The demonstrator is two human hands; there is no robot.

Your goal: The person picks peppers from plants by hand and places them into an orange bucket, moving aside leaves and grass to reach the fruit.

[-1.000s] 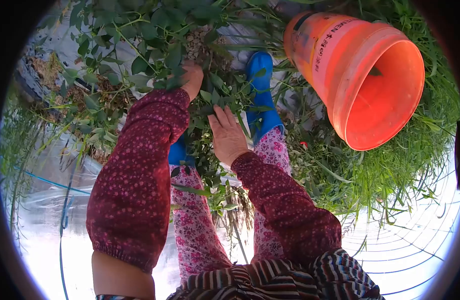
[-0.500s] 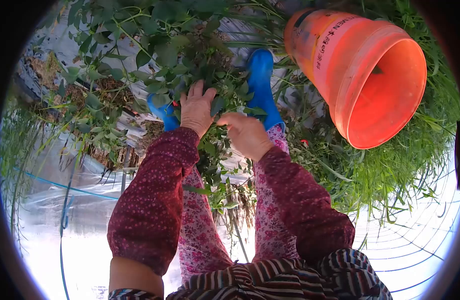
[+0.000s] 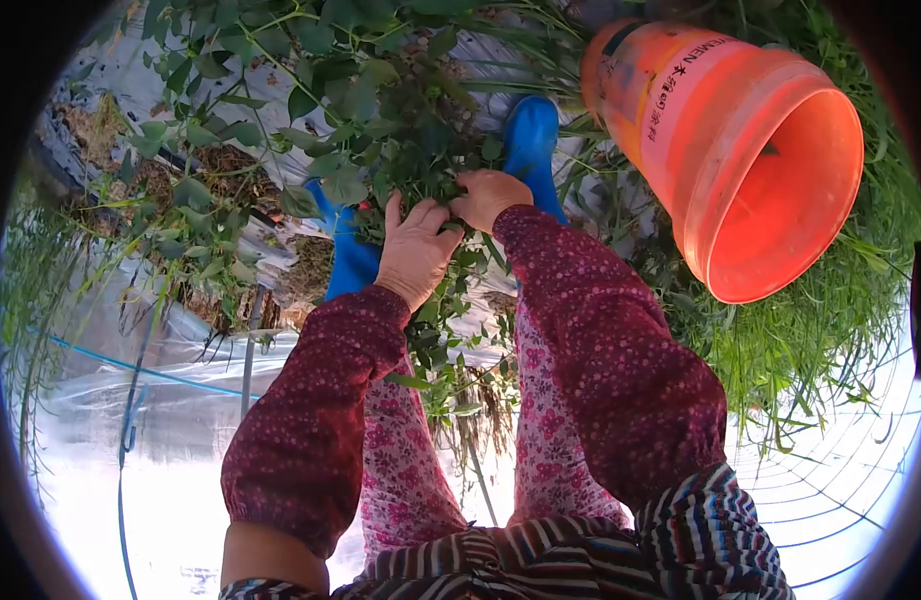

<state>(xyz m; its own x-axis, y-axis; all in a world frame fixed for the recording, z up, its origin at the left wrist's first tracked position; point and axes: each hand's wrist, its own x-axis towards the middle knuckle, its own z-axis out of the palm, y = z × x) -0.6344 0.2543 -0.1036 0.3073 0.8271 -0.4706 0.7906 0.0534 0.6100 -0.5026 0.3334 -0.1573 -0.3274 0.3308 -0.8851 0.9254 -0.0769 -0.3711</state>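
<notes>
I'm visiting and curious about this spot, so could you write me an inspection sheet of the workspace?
Surface: pale sheeting, partly covered by plants.
Job's things: plants, green and leafy.
Clutter: orange bucket at picture right, mouth facing the viewer.
Hands: left hand and right hand, bare, close together among the plants; whether they grip anything is hidden.
Cables: no electrical cable made out; blue cord at picture left.
Surroundings: grass at picture right.
</notes>
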